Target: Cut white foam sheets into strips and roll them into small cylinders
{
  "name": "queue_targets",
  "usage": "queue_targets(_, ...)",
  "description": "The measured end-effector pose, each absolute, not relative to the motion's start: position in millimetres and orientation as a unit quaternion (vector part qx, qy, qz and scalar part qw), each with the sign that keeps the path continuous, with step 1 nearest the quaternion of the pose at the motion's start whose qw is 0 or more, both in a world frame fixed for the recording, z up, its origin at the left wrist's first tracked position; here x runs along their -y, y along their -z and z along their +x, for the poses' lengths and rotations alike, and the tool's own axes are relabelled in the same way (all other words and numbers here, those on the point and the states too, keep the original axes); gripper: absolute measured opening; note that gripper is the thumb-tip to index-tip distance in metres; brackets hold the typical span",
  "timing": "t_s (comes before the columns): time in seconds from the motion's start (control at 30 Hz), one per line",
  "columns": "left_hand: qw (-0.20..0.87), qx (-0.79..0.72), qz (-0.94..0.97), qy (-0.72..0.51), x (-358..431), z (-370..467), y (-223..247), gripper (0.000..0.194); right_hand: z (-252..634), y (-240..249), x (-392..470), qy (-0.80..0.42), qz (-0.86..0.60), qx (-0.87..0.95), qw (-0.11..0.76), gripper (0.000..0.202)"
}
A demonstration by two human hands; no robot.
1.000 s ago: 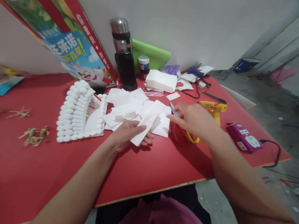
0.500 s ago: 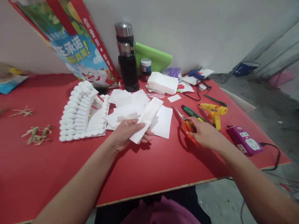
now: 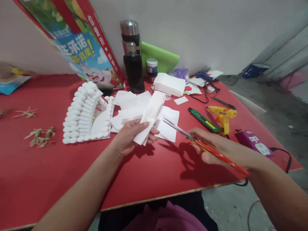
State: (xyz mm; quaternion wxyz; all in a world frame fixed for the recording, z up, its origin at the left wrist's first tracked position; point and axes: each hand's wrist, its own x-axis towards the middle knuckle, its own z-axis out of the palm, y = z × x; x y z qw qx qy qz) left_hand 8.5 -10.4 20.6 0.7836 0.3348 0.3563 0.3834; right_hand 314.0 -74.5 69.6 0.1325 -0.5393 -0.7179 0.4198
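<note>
Between the thumb and fingers of my left hand (image 3: 133, 136) is a folded white paper strip (image 3: 152, 112), its upper end slanting away to the right. My right hand (image 3: 209, 142) grips a pair of scissors (image 3: 214, 152) with red handles; the metal blades point up and left toward the strip but stay apart from it. Behind the strip lie loose white paper sheets (image 3: 131, 104), some overlapping. To the left of them sits a curved white model (image 3: 84, 117) edged with rounded white pieces.
Right of my right hand are a green utility knife (image 3: 204, 120), a yellow glue gun (image 3: 223, 117) and a purple power socket box (image 3: 253, 142). A dark bottle (image 3: 133, 73), a steel flask (image 3: 130, 32) and a printed box (image 3: 89, 54) stand behind. Twisted straw figures (image 3: 39, 136) lie left.
My right hand has lifted the scissors off the table beside the utility knife and turned them, blades now pointing left. My left hand keeps the paper strip almost in place.
</note>
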Motion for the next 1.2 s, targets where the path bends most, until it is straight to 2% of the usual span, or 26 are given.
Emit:
queue_targets(0.07, 0.787, -0.354, 0.338, -0.376, 12, 10, -20, 0.012, 311, -73, 70, -0.447, -0.526, 0.719, 0.084, 0.063)
queue_targets(0.17, 0.792, -0.356, 0.340, -0.361, 15, 14, -20, 0.014, 303, -71, 61, -0.475, -0.507, 0.715, 0.075, 0.068)
queue_targets(0.57, 0.813, -0.321, 0.352, -0.335, 17, 16, -17, 0.022, 281, -71, 51, -0.537, -0.467, 0.691, 0.123, 0.063)
queue_targets(1.2, 0.816, -0.321, 0.351, -0.329, 15, 14, -17, 0.018, 278, -62, 53, -0.611, -0.464, 0.621, 0.160, 0.058)
